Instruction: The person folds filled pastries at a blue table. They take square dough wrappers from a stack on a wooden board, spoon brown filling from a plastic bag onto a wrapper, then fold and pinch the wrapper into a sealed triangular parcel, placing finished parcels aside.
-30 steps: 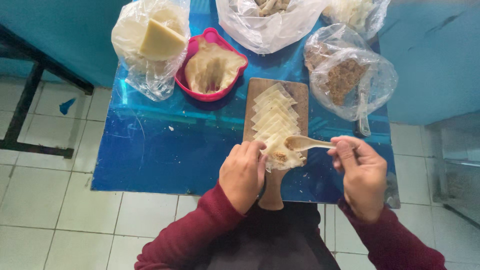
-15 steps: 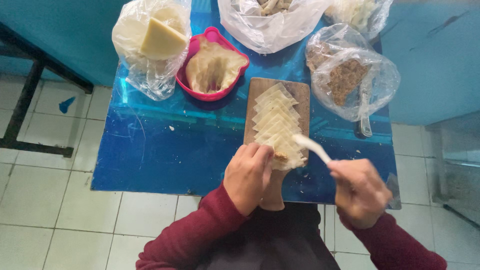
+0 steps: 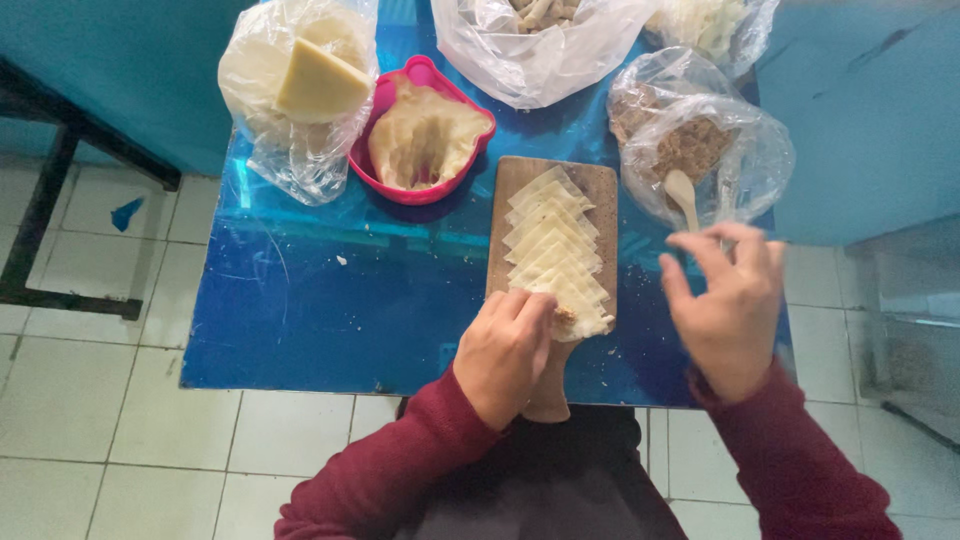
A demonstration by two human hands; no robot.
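1. Table (image 3: 300, 320): blue glossy top, set on a white tiled floor (image 3: 90, 440); a dark frame (image 3: 50, 190) is seen at far left.
2. Clear bag (image 3: 295, 150) at top left, with a pale yellow wedge-shaped block (image 3: 320, 82) inside.
3. Pink bowl (image 3: 372, 165) just beside that bag, filled with a crumpled pale dough sheet (image 3: 425, 135).
4. Left hand (image 3: 505, 355): laid on the near end of the wooden board (image 3: 600, 190), fingers curled and pressed on the nearest wrapper; a bit of brown filling (image 3: 563, 318) is seen at the fingertips.
5. Wrappers (image 3: 552, 235): pale squares, overlapped in a row along the board, top to bottom.
6. Large clear bag (image 3: 540, 50) at top centre, contents partly cut off.
7. Bag of brown crumbly filling (image 3: 700, 150) right of the board; a pale spoon (image 3: 682, 192) is resting in it.
8. Right hand (image 3: 730, 300): held empty above the table edge, fingers spread loosely, just below the spoon, not touching it.
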